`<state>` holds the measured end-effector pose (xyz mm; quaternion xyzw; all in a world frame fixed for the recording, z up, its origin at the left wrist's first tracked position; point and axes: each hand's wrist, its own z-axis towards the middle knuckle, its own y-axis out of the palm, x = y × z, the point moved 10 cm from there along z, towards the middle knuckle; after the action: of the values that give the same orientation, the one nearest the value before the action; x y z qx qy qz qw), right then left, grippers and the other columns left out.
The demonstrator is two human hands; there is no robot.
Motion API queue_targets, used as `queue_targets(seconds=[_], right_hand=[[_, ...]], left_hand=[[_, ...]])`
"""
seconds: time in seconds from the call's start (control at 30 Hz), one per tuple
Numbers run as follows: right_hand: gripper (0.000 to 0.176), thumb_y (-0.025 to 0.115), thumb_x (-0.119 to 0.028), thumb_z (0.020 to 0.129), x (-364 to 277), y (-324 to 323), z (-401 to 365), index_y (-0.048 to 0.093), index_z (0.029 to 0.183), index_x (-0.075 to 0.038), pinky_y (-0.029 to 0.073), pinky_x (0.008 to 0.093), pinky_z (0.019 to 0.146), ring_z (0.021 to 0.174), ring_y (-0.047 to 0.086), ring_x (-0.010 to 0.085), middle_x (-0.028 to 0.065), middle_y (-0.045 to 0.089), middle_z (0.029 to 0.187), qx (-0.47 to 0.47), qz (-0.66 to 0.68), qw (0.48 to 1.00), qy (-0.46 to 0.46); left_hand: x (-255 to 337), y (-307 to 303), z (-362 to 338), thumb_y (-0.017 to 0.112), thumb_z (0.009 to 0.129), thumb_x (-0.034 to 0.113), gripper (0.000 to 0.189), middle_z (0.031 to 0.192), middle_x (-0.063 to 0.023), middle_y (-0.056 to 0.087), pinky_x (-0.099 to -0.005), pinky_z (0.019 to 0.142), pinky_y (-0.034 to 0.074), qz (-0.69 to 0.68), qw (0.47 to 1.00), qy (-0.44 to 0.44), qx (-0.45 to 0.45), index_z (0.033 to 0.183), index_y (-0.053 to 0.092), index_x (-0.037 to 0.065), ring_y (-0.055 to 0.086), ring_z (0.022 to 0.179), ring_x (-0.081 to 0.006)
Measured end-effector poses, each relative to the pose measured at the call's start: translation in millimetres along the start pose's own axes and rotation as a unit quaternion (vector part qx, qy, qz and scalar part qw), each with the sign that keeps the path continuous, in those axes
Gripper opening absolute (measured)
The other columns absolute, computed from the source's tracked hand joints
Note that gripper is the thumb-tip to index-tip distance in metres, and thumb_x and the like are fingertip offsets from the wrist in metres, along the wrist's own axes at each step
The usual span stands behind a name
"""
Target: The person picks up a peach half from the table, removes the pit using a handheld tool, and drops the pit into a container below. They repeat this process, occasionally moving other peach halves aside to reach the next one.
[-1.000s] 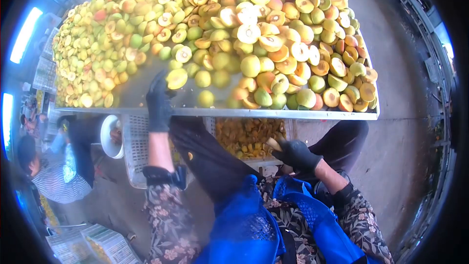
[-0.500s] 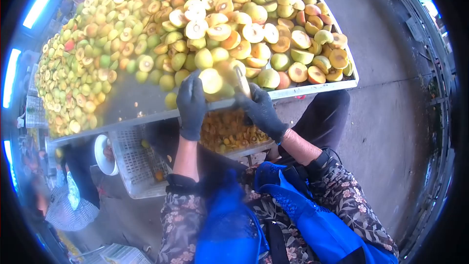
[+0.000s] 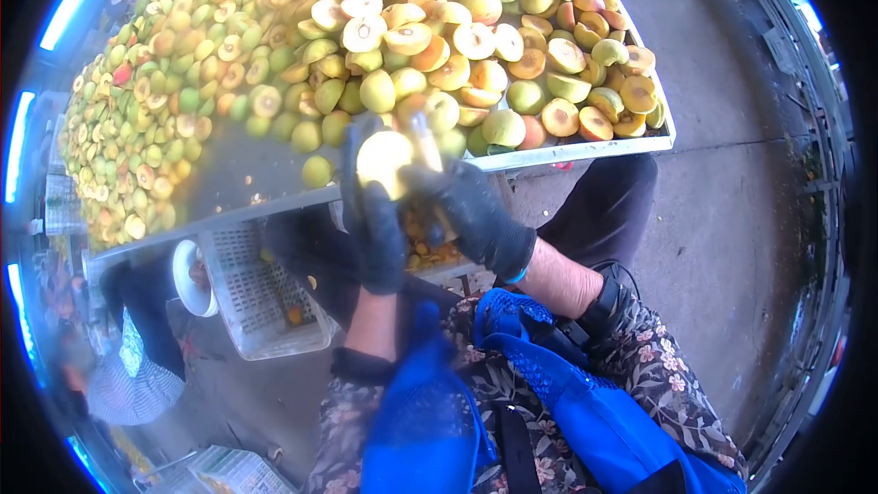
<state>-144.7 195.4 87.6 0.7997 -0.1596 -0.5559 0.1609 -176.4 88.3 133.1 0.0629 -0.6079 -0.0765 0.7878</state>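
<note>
My left hand [image 3: 377, 233], in a dark glove, holds a brightly lit peach half [image 3: 384, 165] between fingers and thumb, cut face up. My right hand [image 3: 476, 220], gloved too, is closed around a slim, pale tool [image 3: 426, 142] standing beside the fruit; its exact kind is blurred. Both hands are close together at the front edge of a metal-rimmed table [image 3: 585, 154]. Behind them lies a big heap of halved yellow-green peaches [image 3: 476, 41], several with the stone showing.
Beneath the table stands a white plastic crate [image 3: 265, 302], with a white bucket [image 3: 194, 279] to its left. Fruit pieces lie in a container [image 3: 430, 252] below my hands. At the lower left is another person's striped hat [image 3: 135, 391]. Concrete floor [image 3: 713, 220] stretches to the right.
My left hand has come lower and slightly right, turning the peach half upward. My right hand has moved a little left with the tool, closer to the fruit.
</note>
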Motion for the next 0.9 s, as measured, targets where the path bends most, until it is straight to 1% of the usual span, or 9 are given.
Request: queue_targets(seconds=[0.03, 0.13, 0.2, 0.3, 0.47, 0.6, 0.7, 0.83, 0.9], right_hand=[[0.029, 0.056, -0.022, 0.093, 1.6, 10.8, -4.0, 0.055, 0.106, 0.004, 0.045, 0.0295, 0.055, 0.062, 0.058, 0.0144, 0.0033, 0.061, 0.072, -0.008, -0.017, 1.0, -0.006], [0.028, 0.055, -0.023, 0.094, -14.6, 20.6, -16.2, 0.056, 0.109, 0.001, 0.045, 0.0338, 0.049, 0.055, 0.06, 0.022, 0.0099, 0.063, 0.073, 0.032, -0.178, 0.964, -0.194], [0.031, 0.058, -0.023, 0.092, -34.8, 31.9, -38.7, 0.054, 0.114, -0.002, 0.046, 0.0349, 0.05, 0.057, 0.061, 0.0233, 0.0126, 0.062, 0.077, 0.041, -0.36, 0.871, -0.333], [0.05, 0.064, -0.02, 0.086, -50.7, 59.8, -70.4, 0.048, 0.133, -0.011, 0.047, 0.0365, 0.048, 0.052, 0.06, 0.0236, 0.014, 0.064, 0.086, 0.037, -0.546, 0.728, -0.413], [0.061, 0.066, -0.022, 0.083, -29.1, 57.1, -70.1, 0.041, 0.139, -0.017, 0.043, 0.0404, 0.045, 0.05, 0.056, 0.0294, 0.0127, 0.057, 0.079, 0.003, -0.578, 0.725, -0.376], [0.048, 0.065, -0.02, 0.083, -16.6, 55.8, -65.1, 0.048, 0.126, -0.01, 0.04, 0.0419, 0.043, 0.047, 0.054, 0.0297, 0.0115, 0.053, 0.066, -0.013, -0.557, 0.738, -0.38], [0.029, 0.064, -0.018, 0.082, -34.8, 55.4, -80.3, 0.051, 0.105, -0.005, 0.04, 0.0441, 0.045, 0.049, 0.055, 0.0316, 0.0129, 0.05, 0.057, 0.023, -0.624, 0.683, -0.379], [0.022, 0.062, -0.02, 0.086, -22.3, 48.5, -65.6, 0.053, 0.093, -0.002, 0.045, 0.0417, 0.051, 0.056, 0.06, 0.0292, 0.0126, 0.058, 0.062, -0.007, -0.511, 0.775, -0.371], [0.025, 0.062, -0.022, 0.087, -5.9, 48.1, -51.0, 0.055, 0.098, 0.0, 0.046, 0.0371, 0.054, 0.057, 0.058, 0.0206, 0.0087, 0.061, 0.066, -0.068, -0.375, 0.888, -0.256]], left_hand=[[0.0, -5.5, 2.5, 0.047, 0.098, 0.022, 0.053, 0.134, -0.022, 0.046, -0.0374, 0.101, 0.041, -0.088, 0.996, -0.008, -0.019, 0.139, 0.03, -0.006, 0.05, 0.117, -0.0267], [44.0, -7.5, -2.0, 0.044, 0.099, 0.019, 0.05, 0.131, -0.0265, 0.046, -0.0367, 0.091, 0.048, 0.221, 0.967, 0.117, -0.039, 0.137, 0.031, -0.009, 0.054, 0.111, -0.0279], [63.7, -8.5, -8.2, 0.043, 0.099, 0.016, 0.047, 0.125, -0.0295, 0.051, -0.0346, 0.082, 0.053, 0.365, 0.908, 0.205, 0.002, 0.133, 0.034, -0.013, 0.059, 0.102, -0.0284], [86.3, -2.8, -5.6, 0.043, 0.098, 0.017, 0.045, 0.11, -0.0259, 0.061, -0.032, 0.077, 0.054, 0.28, 0.933, 0.228, 0.006, 0.129, 0.039, -0.015, 0.064, 0.088, -0.0262], [64.0, -7.4, -6.6, 0.014, 0.1, 0.046, 0.066, 0.116, -0.0205, 0.06, -0.0354, 0.087, 0.048, 0.165, 0.986, 0.021, 0.007, 0.131, 0.044, -0.004, 0.059, 0.1, -0.0279], [75.8, -11.5, -7.3, 0.014, 0.1, 0.043, 0.066, 0.104, -0.017, 0.064, -0.0335, 0.083, 0.05, 0.261, 0.964, 0.05, 0.007, 0.12, 0.054, -0.005, 0.061, 0.093, -0.0253], [87.9, -1.5, -10.7, 0.014, 0.1, 0.041, 0.069, 0.083, -0.0127, 0.07, -0.0305, 0.073, 0.054, 0.257, 0.96, 0.106, 0.041, 0.106, 0.064, -0.007, 0.066, 0.076, -0.0219], [74.8, -5.6, -7.9, 0.01, 0.1, 0.041, 0.072, 0.083, -0.0133, 0.07, -0.0297, 0.075, 0.053, 0.245, 0.965, 0.09, 0.034, 0.103, 0.065, -0.005, 0.066, 0.079, -0.0222], [65.4, -10.1, -7.1, 0.011, 0.099, 0.043, 0.071, 0.086, -0.0153, 0.069, -0.0308, 0.075, 0.053, 0.203, 0.975, 0.079, 0.034, 0.104, 0.064, -0.005, 0.066, 0.081, -0.023]])
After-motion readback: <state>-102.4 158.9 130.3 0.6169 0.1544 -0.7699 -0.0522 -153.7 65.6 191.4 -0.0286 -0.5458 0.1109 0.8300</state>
